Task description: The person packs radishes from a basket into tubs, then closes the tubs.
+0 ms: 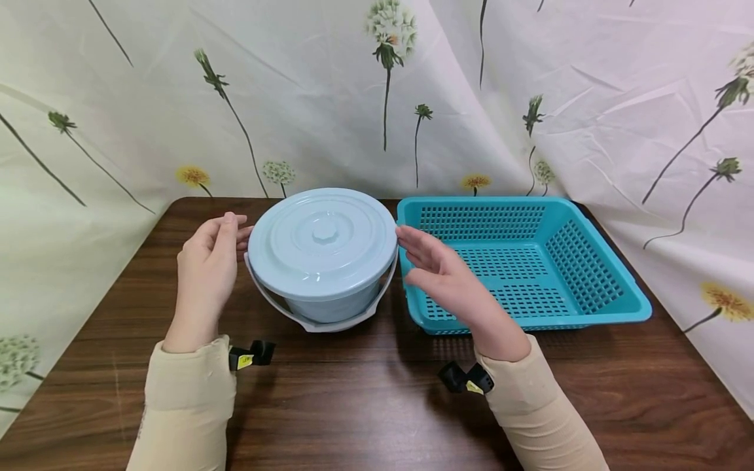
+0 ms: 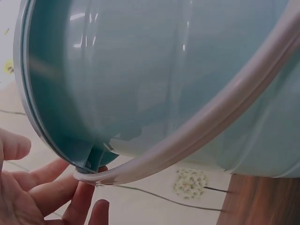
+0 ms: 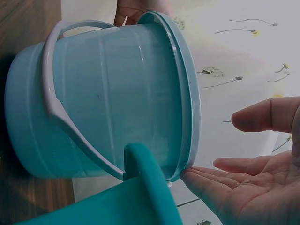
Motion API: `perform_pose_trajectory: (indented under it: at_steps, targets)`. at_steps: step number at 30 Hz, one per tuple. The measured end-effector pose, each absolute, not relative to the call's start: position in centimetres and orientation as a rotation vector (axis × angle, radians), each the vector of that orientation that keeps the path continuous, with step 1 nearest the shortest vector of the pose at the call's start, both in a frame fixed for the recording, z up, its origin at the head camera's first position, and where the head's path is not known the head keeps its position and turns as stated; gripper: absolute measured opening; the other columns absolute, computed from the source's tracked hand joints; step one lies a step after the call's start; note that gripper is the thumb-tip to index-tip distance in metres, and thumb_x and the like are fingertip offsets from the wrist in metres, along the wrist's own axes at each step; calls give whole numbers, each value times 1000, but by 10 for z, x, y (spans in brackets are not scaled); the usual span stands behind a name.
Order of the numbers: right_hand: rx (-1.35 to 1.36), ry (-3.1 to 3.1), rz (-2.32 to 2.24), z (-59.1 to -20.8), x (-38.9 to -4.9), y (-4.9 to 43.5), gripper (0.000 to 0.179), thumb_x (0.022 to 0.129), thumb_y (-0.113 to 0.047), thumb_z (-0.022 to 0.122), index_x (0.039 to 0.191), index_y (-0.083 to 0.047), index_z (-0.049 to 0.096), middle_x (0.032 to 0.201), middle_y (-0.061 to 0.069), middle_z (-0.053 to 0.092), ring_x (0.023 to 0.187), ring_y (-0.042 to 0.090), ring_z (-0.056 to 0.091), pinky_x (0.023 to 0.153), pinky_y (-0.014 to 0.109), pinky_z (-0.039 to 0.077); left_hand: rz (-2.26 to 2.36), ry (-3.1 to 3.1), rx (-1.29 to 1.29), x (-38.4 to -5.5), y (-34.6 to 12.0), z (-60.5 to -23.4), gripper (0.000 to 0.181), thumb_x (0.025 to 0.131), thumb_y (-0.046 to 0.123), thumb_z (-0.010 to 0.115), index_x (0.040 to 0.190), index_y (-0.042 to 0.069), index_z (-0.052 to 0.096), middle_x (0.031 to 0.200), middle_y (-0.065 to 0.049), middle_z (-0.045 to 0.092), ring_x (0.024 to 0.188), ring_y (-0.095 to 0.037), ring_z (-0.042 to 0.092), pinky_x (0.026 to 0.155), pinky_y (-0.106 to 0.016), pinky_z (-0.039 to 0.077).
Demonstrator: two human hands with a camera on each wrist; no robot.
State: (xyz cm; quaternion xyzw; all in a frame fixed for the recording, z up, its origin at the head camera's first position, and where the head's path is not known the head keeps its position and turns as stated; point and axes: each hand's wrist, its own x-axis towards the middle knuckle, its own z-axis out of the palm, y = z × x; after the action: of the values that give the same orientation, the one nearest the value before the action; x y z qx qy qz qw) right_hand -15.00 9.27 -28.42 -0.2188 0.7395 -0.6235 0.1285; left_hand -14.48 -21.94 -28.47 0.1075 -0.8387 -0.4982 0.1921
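A light blue plastic bucket [image 1: 336, 307] stands on the table, with a round lid [image 1: 323, 245] seated on its rim. Its pale handle [image 1: 347, 323] hangs down across the front. At the bucket's left side, my left hand [image 1: 209, 261] has its fingertips at the rim, right by the handle's end in the left wrist view. My right hand [image 1: 444, 275] reaches the opposite side, fingers extended and fingertips touching the rim's edge. Both thumbs stay apart from the lid.
A turquoise perforated basket [image 1: 612, 318] sits close on the bucket's right, its near left corner beneath my right hand. The dark wood table [image 1: 353, 405] meets a white flower-printed cloth [image 1: 330, 98] behind.
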Motion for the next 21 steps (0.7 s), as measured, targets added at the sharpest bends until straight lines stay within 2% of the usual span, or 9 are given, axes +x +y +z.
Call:
perform_pose_trajectory:
  at_steps: [7,10,12,15,19,21]
  targets:
    - [-640,2156,-1788,-286,-151,91,69,90,6,44,156,-2,24,162,13,26,151,28,25,120,46,26,-1289,-2431,302,-142,-223,-285,57,104,51,35,131,9,63,124,-12,69,84,15,56,76,-7,44]
    - [-623,2161,-1771,-287,-151,92,68,91,5,44,156,-3,25,162,12,27,151,28,25,119,46,28,-1260,-2465,310,-141,-224,-285,61,103,54,33,130,9,65,123,-13,69,91,5,61,77,-10,43]
    - [-616,2166,-1757,-287,-151,92,67,92,3,44,156,-4,25,162,13,27,150,29,26,118,46,30,-1250,-2492,314,-140,-225,-284,63,103,55,32,129,9,66,123,-14,69,100,-8,64,79,-16,43]
    - [-613,2164,-1732,-287,-151,92,66,93,1,45,156,-3,25,162,13,27,150,29,26,117,47,31,-1229,-2540,314,-138,-226,-282,66,103,56,29,130,8,66,126,-17,67,113,-26,60,83,-29,42]
    - [-595,2153,-1730,-284,-150,93,65,96,-2,49,156,-5,25,162,11,27,150,28,26,118,46,30,-1220,-2587,293,-137,-229,-281,66,103,56,28,135,8,62,135,-20,60,127,-36,53,95,-49,43]
    - [-578,2161,-1753,-282,-150,95,64,97,-6,52,156,-8,27,162,8,29,150,26,26,119,46,29,-1227,-2596,273,-137,-229,-281,65,104,55,29,137,8,59,139,-19,57,132,-38,49,103,-56,39]
